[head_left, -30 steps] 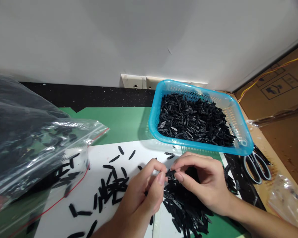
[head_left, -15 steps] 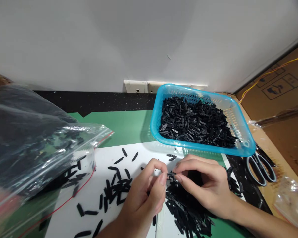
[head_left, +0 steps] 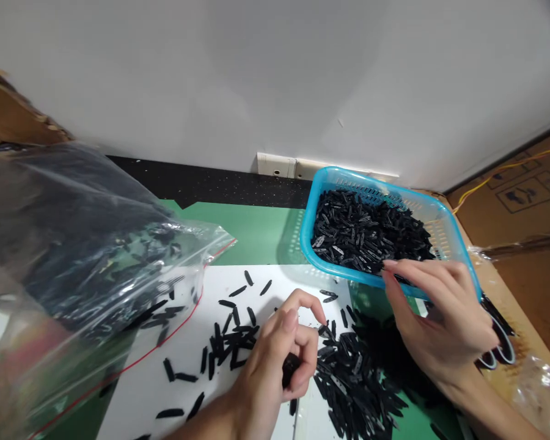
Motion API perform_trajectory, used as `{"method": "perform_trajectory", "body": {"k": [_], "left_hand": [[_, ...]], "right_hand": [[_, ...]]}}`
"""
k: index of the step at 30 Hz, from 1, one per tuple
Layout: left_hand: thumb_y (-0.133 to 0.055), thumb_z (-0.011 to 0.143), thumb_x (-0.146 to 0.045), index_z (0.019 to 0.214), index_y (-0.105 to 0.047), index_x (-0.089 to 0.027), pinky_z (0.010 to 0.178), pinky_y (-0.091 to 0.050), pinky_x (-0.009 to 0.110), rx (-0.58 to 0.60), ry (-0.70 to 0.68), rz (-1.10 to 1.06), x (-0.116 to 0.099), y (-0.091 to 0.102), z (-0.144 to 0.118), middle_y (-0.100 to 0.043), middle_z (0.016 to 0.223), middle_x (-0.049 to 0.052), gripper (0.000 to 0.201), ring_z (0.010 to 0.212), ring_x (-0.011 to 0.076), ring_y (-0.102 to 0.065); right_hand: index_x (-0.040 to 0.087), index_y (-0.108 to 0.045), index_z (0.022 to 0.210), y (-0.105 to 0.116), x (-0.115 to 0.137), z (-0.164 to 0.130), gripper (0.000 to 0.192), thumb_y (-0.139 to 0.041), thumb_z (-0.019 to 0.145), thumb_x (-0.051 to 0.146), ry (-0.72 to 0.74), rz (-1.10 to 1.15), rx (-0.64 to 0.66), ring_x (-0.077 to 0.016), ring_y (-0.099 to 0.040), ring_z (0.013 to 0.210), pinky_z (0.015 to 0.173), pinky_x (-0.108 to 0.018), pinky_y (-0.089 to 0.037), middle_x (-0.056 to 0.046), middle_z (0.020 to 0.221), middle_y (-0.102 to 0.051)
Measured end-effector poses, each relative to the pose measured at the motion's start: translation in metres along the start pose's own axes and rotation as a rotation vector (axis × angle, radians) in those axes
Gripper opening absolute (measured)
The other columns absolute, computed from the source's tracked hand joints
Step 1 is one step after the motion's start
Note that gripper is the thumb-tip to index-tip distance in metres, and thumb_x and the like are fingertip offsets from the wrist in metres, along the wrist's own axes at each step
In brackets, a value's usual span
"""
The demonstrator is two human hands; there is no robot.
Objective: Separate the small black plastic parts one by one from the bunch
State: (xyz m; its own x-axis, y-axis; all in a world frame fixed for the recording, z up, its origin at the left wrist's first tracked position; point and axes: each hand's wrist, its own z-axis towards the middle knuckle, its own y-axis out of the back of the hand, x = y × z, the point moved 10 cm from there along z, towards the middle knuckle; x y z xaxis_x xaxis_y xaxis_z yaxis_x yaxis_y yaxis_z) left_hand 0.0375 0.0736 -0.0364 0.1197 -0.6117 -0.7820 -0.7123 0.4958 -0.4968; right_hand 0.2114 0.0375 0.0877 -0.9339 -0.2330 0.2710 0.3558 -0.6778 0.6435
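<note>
My left hand [head_left: 277, 360] is curled above the white sheet, with small black plastic pieces [head_left: 291, 368] showing in its palm. Its bent index finger reaches to the edge of a heap of slim black plastic pieces [head_left: 357, 385]. Over the front rim of a blue plastic basket [head_left: 318, 260], my right hand [head_left: 440, 315] has thumb and index finger pinched together. A dark bit shows at those fingertips, but it cannot be told from the black pieces behind. The basket holds a thick layer of similar pieces [head_left: 366, 232].
Loose black pieces [head_left: 236, 336] lie scattered on the white sheet [head_left: 132, 391]. A clear zip bag [head_left: 96, 263] with black pieces inside covers the left. Scissors [head_left: 504, 342] lie partly hidden behind my right wrist. A cardboard box [head_left: 531, 208] and a wall [head_left: 256, 79] bound the space.
My right hand has left my left hand and moved up and right to the basket rim. My left hand stays low, its fingers now curled apart from the right. The view has shifted slightly.
</note>
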Motion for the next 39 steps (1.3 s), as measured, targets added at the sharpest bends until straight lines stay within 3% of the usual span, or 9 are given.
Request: {"method": "perform_trajectory", "body": {"k": [3,6,11,16,21,25,29,33,39], "left_hand": [[-0.033,0.107,-0.083,0.109,-0.054,-0.026,0.043,-0.017,0.020,-0.004,-0.006,0.006,0.001,-0.001,0.000,-0.038,0.054,-0.012,0.061,0.043,0.0092,-0.022],[-0.035,0.105,-0.086,0.111,-0.055,-0.026,0.045,-0.020,0.021,-0.067,-0.020,0.061,0.004,0.002,-0.005,-0.042,0.059,-0.009,0.064,0.048,0.0105,-0.025],[-0.040,0.110,-0.077,0.123,-0.062,-0.027,0.057,-0.041,0.028,-0.185,-0.012,0.259,0.004,0.008,-0.019,-0.061,0.074,-0.001,0.056,0.064,0.0187,-0.053],[-0.046,0.112,-0.070,0.122,-0.069,-0.030,0.075,-0.048,0.034,-0.229,-0.042,0.541,-0.014,0.003,-0.020,-0.071,0.083,0.002,0.047,0.085,0.0258,-0.067],[-0.047,0.110,-0.073,0.121,-0.072,-0.032,0.091,-0.048,0.034,-0.279,-0.005,0.528,-0.014,0.005,-0.021,-0.074,0.093,0.001,0.049,0.093,0.0251,-0.070],[-0.052,0.108,-0.075,0.110,-0.071,-0.028,0.075,-0.047,0.032,-0.300,-0.004,0.424,-0.010,0.011,-0.018,-0.060,0.081,-0.001,0.051,0.073,0.0194,-0.055],[-0.046,0.110,-0.076,0.103,-0.061,-0.025,0.051,-0.023,0.028,-0.138,0.011,0.285,-0.001,0.003,-0.007,-0.032,0.065,-0.009,0.053,0.055,0.0134,-0.029],[-0.039,0.114,-0.070,0.102,-0.057,-0.025,0.050,-0.020,0.027,-0.087,-0.012,0.300,-0.001,0.002,-0.002,-0.033,0.054,-0.011,0.050,0.051,0.0134,-0.028],[-0.044,0.114,-0.069,0.091,-0.050,-0.025,0.052,-0.019,0.029,-0.039,0.010,0.307,-0.003,-0.002,-0.002,-0.033,0.055,-0.011,0.050,0.051,0.0119,-0.025]], "right_hand": [[0.023,-0.079,0.123,-0.012,0.013,-0.004,0.038,-0.079,0.094,-0.002,-0.006,0.155,0.120,-0.0256,-0.069,0.089,0.081,-0.041,-0.053,-0.008,0.104,-0.084],[0.014,-0.080,0.116,-0.035,0.056,-0.019,0.019,-0.074,0.101,0.004,0.113,0.468,0.343,-0.0238,-0.069,0.092,0.080,-0.038,-0.057,-0.010,0.106,-0.084],[0.011,-0.081,0.109,-0.048,0.083,-0.035,0.011,-0.070,0.108,0.014,0.093,0.618,0.335,-0.0225,-0.065,0.084,0.073,-0.037,-0.055,-0.011,0.097,-0.080],[0.015,-0.078,0.098,-0.057,0.079,-0.043,0.012,-0.069,0.105,0.013,0.020,0.639,0.373,-0.0210,-0.057,0.078,0.069,-0.036,-0.053,-0.009,0.088,-0.074],[0.015,-0.078,0.106,-0.065,0.074,-0.045,0.008,-0.070,0.103,0.014,-0.047,0.717,0.404,-0.0205,-0.063,0.082,0.071,-0.035,-0.054,-0.009,0.093,-0.076],[0.016,-0.078,0.106,-0.063,0.066,-0.037,0.008,-0.075,0.100,0.011,-0.125,0.817,0.409,-0.0194,-0.071,0.085,0.077,-0.034,-0.057,-0.006,0.093,-0.079],[0.019,-0.081,0.103,-0.062,0.042,-0.029,0.012,-0.081,0.096,0.010,-0.351,0.913,0.414,-0.0166,-0.073,0.085,0.078,-0.029,-0.058,-0.004,0.094,-0.078],[0.024,-0.082,0.097,-0.062,0.015,-0.033,0.010,-0.083,0.097,0.014,-0.581,0.939,0.385,-0.0150,-0.065,0.079,0.072,-0.028,-0.053,0.000,0.087,-0.073],[0.025,-0.083,0.090,-0.075,0.002,-0.044,0.009,-0.090,0.093,0.021,-0.754,1.032,0.413,-0.0147,-0.058,0.075,0.068,-0.028,-0.046,0.002,0.083,-0.067]]}}
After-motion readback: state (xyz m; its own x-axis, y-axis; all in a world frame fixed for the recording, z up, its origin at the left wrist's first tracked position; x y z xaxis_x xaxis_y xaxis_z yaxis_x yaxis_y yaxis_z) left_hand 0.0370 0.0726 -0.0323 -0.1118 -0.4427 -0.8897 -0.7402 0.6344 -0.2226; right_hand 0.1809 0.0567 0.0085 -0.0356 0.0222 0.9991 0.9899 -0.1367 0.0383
